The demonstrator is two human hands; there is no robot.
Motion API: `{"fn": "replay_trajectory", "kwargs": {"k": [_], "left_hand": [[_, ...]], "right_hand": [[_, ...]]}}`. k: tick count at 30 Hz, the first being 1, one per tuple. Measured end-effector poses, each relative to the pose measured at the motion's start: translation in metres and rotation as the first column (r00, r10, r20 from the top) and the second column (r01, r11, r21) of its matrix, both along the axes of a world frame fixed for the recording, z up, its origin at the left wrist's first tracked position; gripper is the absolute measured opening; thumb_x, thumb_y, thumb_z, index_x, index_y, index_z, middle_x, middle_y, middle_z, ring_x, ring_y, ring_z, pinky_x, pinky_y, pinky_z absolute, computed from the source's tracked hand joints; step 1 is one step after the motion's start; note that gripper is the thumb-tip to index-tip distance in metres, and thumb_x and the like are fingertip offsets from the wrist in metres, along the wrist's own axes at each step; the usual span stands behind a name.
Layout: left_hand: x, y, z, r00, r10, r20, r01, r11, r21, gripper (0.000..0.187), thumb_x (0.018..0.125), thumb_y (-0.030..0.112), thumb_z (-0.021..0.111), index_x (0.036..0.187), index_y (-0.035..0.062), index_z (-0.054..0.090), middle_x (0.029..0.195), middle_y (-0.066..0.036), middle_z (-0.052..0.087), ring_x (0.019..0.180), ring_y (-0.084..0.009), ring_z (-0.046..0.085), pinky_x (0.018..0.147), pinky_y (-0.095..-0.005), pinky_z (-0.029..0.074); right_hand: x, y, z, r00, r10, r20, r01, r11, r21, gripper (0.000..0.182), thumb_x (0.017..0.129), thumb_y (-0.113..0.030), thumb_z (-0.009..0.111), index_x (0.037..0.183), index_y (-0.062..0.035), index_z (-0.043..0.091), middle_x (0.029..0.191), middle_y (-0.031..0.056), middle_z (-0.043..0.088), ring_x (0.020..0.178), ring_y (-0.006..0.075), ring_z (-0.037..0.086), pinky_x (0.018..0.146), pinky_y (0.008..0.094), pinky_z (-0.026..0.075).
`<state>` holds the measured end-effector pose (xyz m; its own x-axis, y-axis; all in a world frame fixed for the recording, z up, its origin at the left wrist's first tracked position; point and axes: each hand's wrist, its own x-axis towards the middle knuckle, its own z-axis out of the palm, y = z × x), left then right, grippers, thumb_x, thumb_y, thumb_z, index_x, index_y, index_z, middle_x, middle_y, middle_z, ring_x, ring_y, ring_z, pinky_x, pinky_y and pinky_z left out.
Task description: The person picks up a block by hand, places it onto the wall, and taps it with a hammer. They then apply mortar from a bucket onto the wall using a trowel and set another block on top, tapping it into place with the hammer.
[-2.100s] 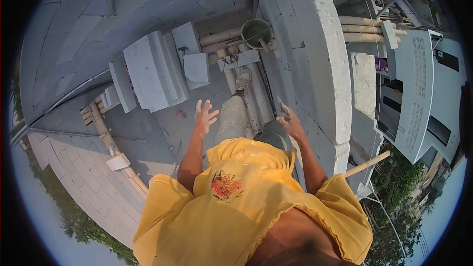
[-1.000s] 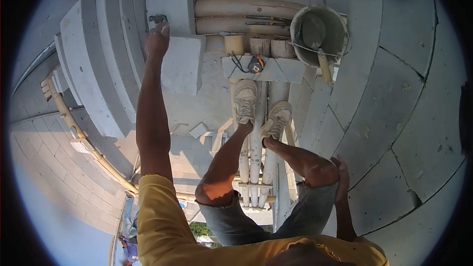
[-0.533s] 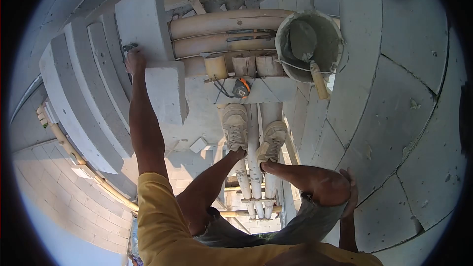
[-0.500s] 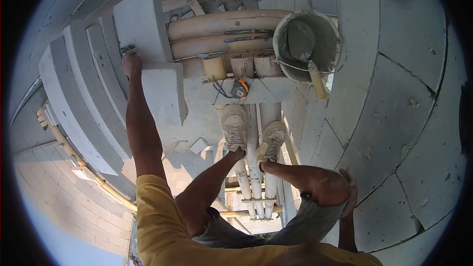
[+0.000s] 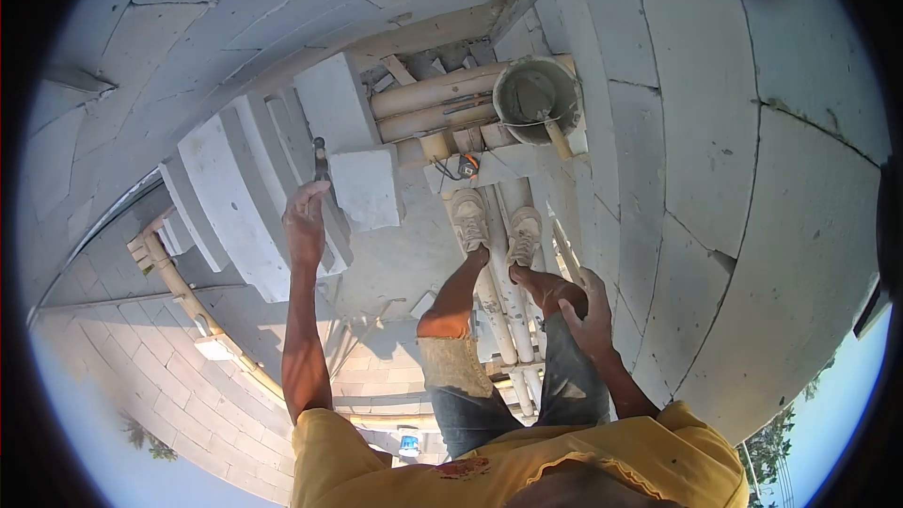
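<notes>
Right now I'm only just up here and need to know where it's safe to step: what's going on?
A person stands on bamboo poles laid as scaffolding beside a curved wall of grey blocks. The left hand has closed its grip on a small hammer, held above the stacked loose blocks. The right hand rests on the right knee, holding nothing. Ahead of the feet lie a tape measure and a bucket with a tool handle sticking out.
</notes>
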<state>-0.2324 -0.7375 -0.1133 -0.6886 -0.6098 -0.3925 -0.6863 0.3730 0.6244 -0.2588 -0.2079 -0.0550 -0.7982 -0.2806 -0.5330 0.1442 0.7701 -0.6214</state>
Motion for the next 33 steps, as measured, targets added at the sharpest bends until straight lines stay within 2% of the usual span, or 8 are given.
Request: {"fn": "replay_trajectory", "kwargs": {"k": [5,8,12,15,19,22,28,33], "left_hand": [[-0.018,0.147,0.201,0.984,-0.177,0.016,0.136,0.808,0.574,0.018,0.099,0.004,0.062,0.113,-0.0017,0.072,0.105,-0.007,0.072,0.091,-0.0112,0.065,0.083,-0.0268,0.052],[-0.027,0.215,0.291,0.996,-0.072,0.05,-0.01,0.478,0.878,0.018,0.098,0.005,0.065,0.113,-0.0027,0.071,0.108,-0.007,0.072,0.098,-0.0137,0.065,0.092,-0.0282,0.051],[-0.042,0.28,0.371,0.987,0.04,0.153,-0.156,0.094,0.983,0.018,0.095,0.003,0.069,0.113,0.0003,0.069,0.113,-0.007,0.071,0.103,-0.0146,0.066,0.099,-0.0284,0.05],[-0.051,0.312,0.406,0.997,-0.004,0.073,-0.07,0.235,0.97,0.019,0.094,0.003,0.07,0.113,0.0023,0.067,0.124,-0.011,0.068,0.115,-0.019,0.064,0.105,-0.0325,0.049],[-0.064,0.336,0.449,0.887,-0.376,-0.268,0.451,0.579,0.68,0.025,0.094,0.005,0.07,0.117,0.0058,0.063,0.141,-0.012,0.061,0.133,-0.0255,0.055,0.112,-0.0392,0.042],[-0.073,0.356,0.47,0.638,-0.714,-0.288,0.768,0.569,0.293,0.036,0.092,0.007,0.072,0.125,0.0069,0.059,0.144,-0.012,0.059,0.136,-0.0323,0.051,0.114,-0.044,0.039],[-0.063,0.477,0.485,0.012,-0.923,-0.385,0.982,0.084,-0.17,0.054,0.088,0.013,0.078,0.137,0.0088,0.055,0.142,-0.013,0.058,0.135,-0.0369,0.049,0.114,-0.049,0.037],[-0.031,0.607,0.473,-0.463,-0.84,-0.283,0.841,-0.317,-0.438,0.078,0.083,0.03,0.083,0.151,0.0186,0.047,0.155,-0.01,0.046,0.146,-0.0346,0.039,0.121,-0.0602,0.026]], "right_hand": [[-0.014,-0.084,0.148,0.975,0.16,-0.152,-0.185,0.968,-0.168,0.093,0.079,-0.023,0.087,0.154,-0.0017,0.036,0.153,0.0243,0.044,0.143,0.0427,0.042,0.116,0.0494,0.037],[-0.015,-0.09,0.222,0.978,0.05,-0.202,-0.092,0.974,-0.207,0.088,0.082,-0.024,0.084,0.154,-0.0036,0.038,0.15,0.0217,0.049,0.138,0.0409,0.047,0.115,0.0478,0.039],[0.012,-0.061,0.265,0.941,-0.326,-0.087,0.283,0.903,-0.324,0.067,0.091,-0.022,0.075,0.148,-0.0047,0.045,0.139,0.0206,0.056,0.124,0.0397,0.059,0.1,0.0416,0.05],[0.014,-0.04,0.322,0.867,-0.496,-0.042,0.476,0.851,-0.221,0.051,0.095,-0.023,0.071,0.14,-0.0059,0.053,0.131,0.0179,0.06,0.116,0.0378,0.063,0.093,0.0423,0.052],[0.05,0.005,0.34,0.76,-0.638,-0.124,0.569,0.745,-0.348,0.042,0.098,-0.026,0.067,0.133,-0.0062,0.057,0.119,0.0178,0.067,0.101,0.038,0.067,0.088,0.0422,0.052],[0.089,0.061,0.36,0.754,-0.657,-0.01,0.633,0.731,-0.254,0.042,0.1,-0.03,0.064,0.134,-0.0063,0.057,0.115,0.0186,0.069,0.099,0.0381,0.067,0.088,0.0433,0.052],[0.175,0.151,0.399,0.687,-0.726,-0.039,0.719,0.686,-0.113,0.045,0.1,-0.034,0.062,0.135,-0.0072,0.056,0.118,0.0196,0.068,0.104,0.0387,0.066,0.089,0.0454,0.051],[0.252,0.157,0.397,0.309,-0.935,-0.171,0.934,0.333,-0.131,0.045,0.1,-0.033,0.065,0.137,-0.0078,0.056,0.121,0.0221,0.067,0.11,0.0392,0.066,0.092,0.0444,0.051]]}}
